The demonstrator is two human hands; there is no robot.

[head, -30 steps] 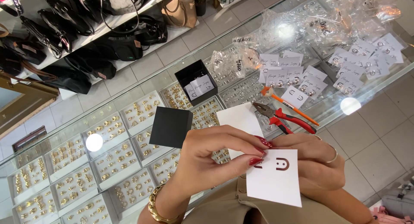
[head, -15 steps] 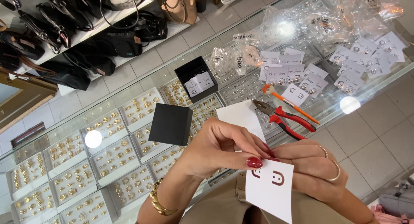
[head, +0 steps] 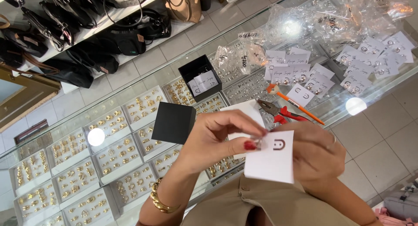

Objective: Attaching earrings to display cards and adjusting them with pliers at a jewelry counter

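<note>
My right hand [head: 315,154] holds a small white earring card [head: 270,158] from behind, above a glass counter [head: 143,78]. One hoop earring [head: 279,144] hangs on the card. My left hand [head: 217,137], with red nails and a gold bracelet [head: 162,202] on its wrist, pinches a second small earring [head: 257,143] at the card's left edge. A black box lid [head: 173,122] lies just left of my left hand.
An open black box [head: 199,76] with a card inside sits further back. Red-handled pliers [head: 278,113] and an orange tool [head: 296,105] lie by many white earring cards [head: 305,78] and clear bags [head: 300,21]. Trays of gold jewellery [head: 87,160] fill the case; handbags [head: 91,43] line a shelf beyond.
The card has shifted slightly right and up in my right hand. My left fingers have closed in on the earring at the card's left edge.
</note>
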